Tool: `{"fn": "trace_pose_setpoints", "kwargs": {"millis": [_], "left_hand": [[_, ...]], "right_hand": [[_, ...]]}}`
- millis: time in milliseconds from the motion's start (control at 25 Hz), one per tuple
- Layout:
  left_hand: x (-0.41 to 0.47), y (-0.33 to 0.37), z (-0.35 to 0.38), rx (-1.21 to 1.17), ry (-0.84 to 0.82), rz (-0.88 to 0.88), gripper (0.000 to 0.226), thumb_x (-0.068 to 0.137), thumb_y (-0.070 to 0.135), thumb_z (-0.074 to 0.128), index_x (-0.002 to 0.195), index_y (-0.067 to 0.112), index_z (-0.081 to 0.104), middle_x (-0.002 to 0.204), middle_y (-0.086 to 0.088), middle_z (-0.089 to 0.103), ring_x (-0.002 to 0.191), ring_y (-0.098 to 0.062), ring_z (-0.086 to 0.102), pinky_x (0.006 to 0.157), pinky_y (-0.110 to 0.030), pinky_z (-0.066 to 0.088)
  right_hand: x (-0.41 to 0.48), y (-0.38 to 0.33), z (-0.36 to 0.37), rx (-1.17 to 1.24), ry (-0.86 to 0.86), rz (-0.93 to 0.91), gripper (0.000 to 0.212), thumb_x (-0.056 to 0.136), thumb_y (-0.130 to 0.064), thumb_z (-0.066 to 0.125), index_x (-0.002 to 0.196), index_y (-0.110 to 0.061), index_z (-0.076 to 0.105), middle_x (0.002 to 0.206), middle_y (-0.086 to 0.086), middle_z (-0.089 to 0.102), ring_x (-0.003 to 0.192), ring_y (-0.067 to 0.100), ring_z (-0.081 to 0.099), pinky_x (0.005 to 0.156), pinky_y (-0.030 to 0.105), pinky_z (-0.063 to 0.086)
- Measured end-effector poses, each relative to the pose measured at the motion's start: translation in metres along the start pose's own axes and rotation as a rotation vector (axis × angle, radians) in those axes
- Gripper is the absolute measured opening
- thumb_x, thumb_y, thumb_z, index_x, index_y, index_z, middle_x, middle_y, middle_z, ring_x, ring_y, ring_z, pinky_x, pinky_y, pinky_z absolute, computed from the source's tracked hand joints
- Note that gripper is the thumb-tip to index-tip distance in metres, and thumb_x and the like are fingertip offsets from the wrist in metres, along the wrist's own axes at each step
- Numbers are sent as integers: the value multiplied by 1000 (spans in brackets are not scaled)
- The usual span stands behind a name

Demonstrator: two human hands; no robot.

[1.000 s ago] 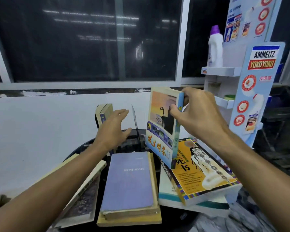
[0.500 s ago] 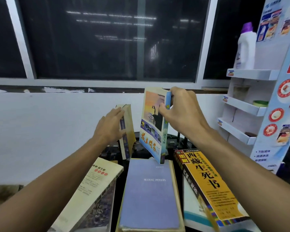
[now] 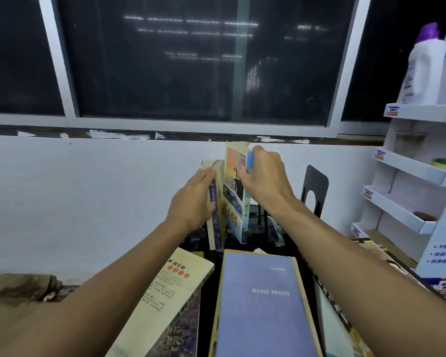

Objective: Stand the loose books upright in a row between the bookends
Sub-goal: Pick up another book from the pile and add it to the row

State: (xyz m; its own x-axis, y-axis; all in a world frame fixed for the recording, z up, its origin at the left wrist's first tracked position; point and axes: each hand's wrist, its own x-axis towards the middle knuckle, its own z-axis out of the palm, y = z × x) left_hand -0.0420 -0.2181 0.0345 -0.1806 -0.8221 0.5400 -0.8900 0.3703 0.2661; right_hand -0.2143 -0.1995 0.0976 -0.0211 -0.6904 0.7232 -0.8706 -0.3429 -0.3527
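Right hand [image 3: 264,180] closed around the top spine corner of a picture-cover book [image 3: 236,202], fingers wrapped over the upper edge. Book held on end, long axis near vertical with the top tipped slightly right, spine toward the camera, sunset cover facing left. Lower edge down near the dark counter [image 3: 258,225]; contact there hard to tell.

Left hand [image 3: 192,202] pressed flat against the spine side of a pale, blue-spined book [image 3: 215,215], fingers extended and only loosely curled, thumb side toward the covers. That book also on end, long axis vertical, just beside the picture-cover book, the two almost touching near the top. Behind its upper edge, a thin dark curved rim, perhaps a second bookend, too hidden to be sure.

Black bookend [image 3: 315,189] upright to the right, apart from the held book, open counter between them; some crumpled clear wrapping lying in that gap.

Nearer the camera, lying flat: a blue hardcover [image 3: 263,305] lettered "HANYU PINYIN", long axis running away from the camera, on top of a tan book; a cream paperback [image 3: 165,297] to its left, stacked over a dark-covered one; more books at the right, mostly hidden beneath the right forearm.

White display rack [image 3: 410,171] at far right, with a white bottle [image 3: 420,70] with a purple cap on its top shelf. Dark window above a white wall behind.
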Motion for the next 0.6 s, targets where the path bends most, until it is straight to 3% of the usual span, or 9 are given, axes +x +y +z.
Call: {"fn": "trace_pose_setpoints", "kwargs": {"millis": [200,320,400,520,600], "left_hand": [[0,0,6,-35,26,11,80,90,23,69,157,23,26,163,7,26,149,-15,28,105,-38,43],[0,-2,8,-60,34,6,79,91,22,67,157,23,24,164,7,24,149,-14,25,105,-38,43],[0,-3,9,-75,39,5,79,90,22,67,157,23,25,164,6,25,149,-15,27,105,-40,44],[0,-4,10,-86,38,9,81,90,20,69,157,24,24,164,6,25,151,-13,21,107,-41,45],[1,-4,11,-90,43,10,81,89,19,69,157,23,25,164,5,24,151,-13,24,106,-40,44]], "right_hand": [[1,3,33,78,-21,34,25,99,-23,57,105,1,59,86,13,62,67,22,51,46,18,26],[-4,4,47,78,-23,4,21,99,-21,58,101,0,58,80,4,54,71,21,51,62,24,40],[-6,6,54,70,-29,-5,20,99,-21,57,102,0,58,79,1,47,71,17,43,55,15,32],[-8,13,63,96,-32,8,19,99,-19,58,102,0,59,76,-1,43,70,17,41,47,16,25],[-9,17,72,113,-41,26,20,98,-19,59,102,1,57,77,3,52,68,19,46,46,16,23]]}}
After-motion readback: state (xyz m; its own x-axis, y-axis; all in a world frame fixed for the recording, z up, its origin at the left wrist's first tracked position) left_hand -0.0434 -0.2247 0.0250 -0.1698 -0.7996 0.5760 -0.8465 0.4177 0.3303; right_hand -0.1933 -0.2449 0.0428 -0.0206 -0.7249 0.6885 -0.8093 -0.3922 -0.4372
